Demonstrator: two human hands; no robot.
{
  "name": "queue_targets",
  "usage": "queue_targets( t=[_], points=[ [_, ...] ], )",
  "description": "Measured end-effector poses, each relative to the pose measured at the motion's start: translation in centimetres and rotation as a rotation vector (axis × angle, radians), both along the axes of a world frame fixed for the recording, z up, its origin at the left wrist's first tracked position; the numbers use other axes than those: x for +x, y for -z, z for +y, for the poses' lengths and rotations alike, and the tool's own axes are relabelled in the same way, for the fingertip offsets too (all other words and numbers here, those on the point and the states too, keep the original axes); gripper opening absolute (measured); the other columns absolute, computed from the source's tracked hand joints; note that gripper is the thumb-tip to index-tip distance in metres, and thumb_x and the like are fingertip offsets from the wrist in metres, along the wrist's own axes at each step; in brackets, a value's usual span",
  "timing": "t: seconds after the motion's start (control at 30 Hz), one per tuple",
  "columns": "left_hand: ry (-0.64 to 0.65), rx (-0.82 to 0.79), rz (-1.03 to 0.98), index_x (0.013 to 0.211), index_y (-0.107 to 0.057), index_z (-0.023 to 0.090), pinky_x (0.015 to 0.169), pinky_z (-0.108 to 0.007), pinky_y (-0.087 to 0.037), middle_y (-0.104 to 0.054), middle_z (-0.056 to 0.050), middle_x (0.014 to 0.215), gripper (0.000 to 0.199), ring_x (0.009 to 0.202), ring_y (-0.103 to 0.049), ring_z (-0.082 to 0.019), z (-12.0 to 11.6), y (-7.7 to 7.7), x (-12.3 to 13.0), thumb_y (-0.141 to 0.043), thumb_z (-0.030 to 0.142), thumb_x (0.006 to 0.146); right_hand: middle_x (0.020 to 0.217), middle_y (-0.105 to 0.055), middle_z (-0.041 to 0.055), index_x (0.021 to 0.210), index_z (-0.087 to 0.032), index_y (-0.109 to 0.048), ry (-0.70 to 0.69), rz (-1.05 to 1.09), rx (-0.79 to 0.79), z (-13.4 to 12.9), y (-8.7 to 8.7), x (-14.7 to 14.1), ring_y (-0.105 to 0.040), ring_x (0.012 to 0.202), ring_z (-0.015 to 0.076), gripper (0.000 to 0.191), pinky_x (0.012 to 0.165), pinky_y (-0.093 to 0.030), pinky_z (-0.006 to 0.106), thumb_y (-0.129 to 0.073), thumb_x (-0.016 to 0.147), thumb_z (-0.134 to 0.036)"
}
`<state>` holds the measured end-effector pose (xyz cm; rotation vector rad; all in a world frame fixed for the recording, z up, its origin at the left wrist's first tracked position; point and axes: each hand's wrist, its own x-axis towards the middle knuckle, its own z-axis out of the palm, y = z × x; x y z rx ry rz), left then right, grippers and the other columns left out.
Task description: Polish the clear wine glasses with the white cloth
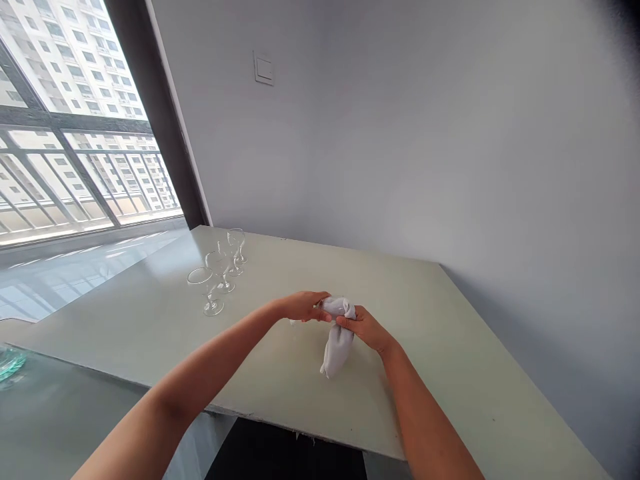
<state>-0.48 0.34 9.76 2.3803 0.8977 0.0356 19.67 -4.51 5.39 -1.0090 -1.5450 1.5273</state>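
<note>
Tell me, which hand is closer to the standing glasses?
Left. The left hand is to the right of the glasses; the right hand is farther right, gripping the white cloth.

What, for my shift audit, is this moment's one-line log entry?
left hand: at white cloth, grip partly hidden; right hand: gripping white cloth; stemmed glasses: upright on table

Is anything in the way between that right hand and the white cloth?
Nothing I can see: the right hand is holding the white cloth directly. The standing glasses are away to the left on the table.
</note>
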Motion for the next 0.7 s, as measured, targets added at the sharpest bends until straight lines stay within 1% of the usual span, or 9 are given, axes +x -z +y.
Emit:
queue_targets(
  t=[0.07, 0.1, 0.23, 0.3, 0.37, 0.5, 0.57, 0.63, 0.7],
  points=[
    [0.032, -0.141, 0.022, 0.120, -0.039, 0.026, 0.059, -0.024, -0.039, -0.062, -0.002, 0.091, 0.052, 0.064, -0.057, -0.012, -0.4, -0.2, -0.1, -0.039, 0.058, 0.079, 0.064, -0.056, 0.0006, 0.079, -0.014, -0.066, -0.026, 0.037, -0.029, 0.2, 0.2, -0.1, -0.047, 0.059, 0.0120, 0.028, 0.056, -0.035, 0.025, -0.063, 0.070, -0.041],
    [-0.011, -0.081, 0.033, 0.123, -0.036, 0.026, 0.060, -0.024, -0.039, -0.062, -0.002, 0.092, 0.054, 0.066, -0.057, -0.013, -0.7, -0.1, 0.0, -0.040, 0.056, 0.079, 0.062, -0.056, 0.0005, 0.077, -0.014, -0.066, 0.000, 0.077, -0.052, 0.3, 0.5, -0.2, -0.047, 0.057, 0.0117, 0.028, 0.055, -0.035, 0.025, -0.064, 0.069, -0.041],
    [-0.242, 0.605, 0.081, 0.132, -0.028, 0.018, 0.075, -0.033, -0.037, -0.060, -0.010, 0.090, 0.060, 0.082, -0.057, -0.022, -2.4, 1.7, 0.8, -0.046, 0.045, 0.081, 0.059, -0.054, -0.0016, 0.076, -0.018, -0.064, 0.244, 0.349, -0.152, 1.0, 1.6, -1.3, -0.047, 0.053, 0.0114, 0.026, 0.055, -0.037, 0.026, -0.066, 0.067, -0.042],
    [-0.239, 0.735, 0.075, 0.130, -0.032, 0.017, 0.076, -0.036, -0.035, -0.060, -0.011, 0.086, 0.058, 0.080, -0.056, -0.022, -2.7, 2.3, 0.8, -0.044, 0.047, 0.082, 0.061, -0.055, -0.0016, 0.078, -0.019, -0.063, 0.249, 0.414, -0.157, 0.9, 1.6, -1.5, -0.048, 0.055, 0.0122, 0.026, 0.058, -0.039, 0.027, -0.065, 0.068, -0.042],
    [-0.220, 0.602, 0.008, 0.126, -0.036, 0.019, 0.070, -0.032, -0.037, -0.060, -0.007, 0.078, 0.060, 0.071, -0.056, -0.019, -2.5, 2.3, 0.1, -0.041, 0.056, 0.079, 0.060, -0.054, -0.0014, 0.077, -0.017, -0.063, 0.134, 0.341, -0.119, 0.6, 1.2, -1.2, -0.048, 0.055, 0.0120, 0.026, 0.057, -0.038, 0.027, -0.065, 0.069, -0.041],
    [-0.047, -0.194, -0.135, 0.096, -0.051, 0.018, 0.050, -0.023, -0.036, -0.052, 0.000, 0.062, 0.061, 0.048, -0.044, -0.010, -1.6, 1.7, -1.9, -0.021, 0.068, 0.078, 0.057, -0.053, -0.0017, 0.069, -0.013, -0.063, -0.157, 0.078, 0.003, -0.1, 0.3, -0.1, -0.045, 0.053, 0.0101, 0.025, 0.052, -0.033, 0.023, -0.068, 0.066, -0.037],
    [0.034, -0.492, -0.136, 0.078, -0.051, 0.015, 0.044, -0.022, -0.034, -0.049, 0.000, 0.056, 0.068, 0.041, -0.037, -0.007, -1.5, 1.6, -2.6, -0.008, 0.068, 0.078, 0.057, -0.053, -0.0015, 0.066, -0.012, -0.062, -0.220, 0.048, 0.002, -0.2, 0.3, -0.1, -0.045, 0.054, 0.0100, 0.026, 0.052, -0.033, 0.023, -0.069, 0.065, -0.038],
    [-0.014, -0.486, -0.114, 0.075, -0.051, 0.015, 0.044, -0.023, -0.036, -0.051, -0.001, 0.057, 0.069, 0.040, -0.040, -0.008, -1.7, 1.7, -2.7, -0.004, 0.066, 0.079, 0.056, -0.053, -0.0014, 0.066, -0.012, -0.063, -0.175, 0.100, -0.044, -0.1, 0.6, -0.6, -0.045, 0.053, 0.0099, 0.027, 0.052, -0.033, 0.023, -0.069, 0.065, -0.038],
    [-0.148, -0.155, -0.079, 0.088, -0.054, 0.016, 0.052, -0.025, -0.040, -0.057, -0.004, 0.065, 0.064, 0.049, -0.050, -0.012, -2.0, 1.8, -2.5, -0.012, 0.063, 0.081, 0.057, -0.053, -0.0013, 0.070, -0.013, -0.064, -0.017, 0.203, -0.120, 0.1, 1.0, -1.5, -0.045, 0.053, 0.0099, 0.027, 0.052, -0.034, 0.023, -0.069, 0.064, -0.039]
  ],
)
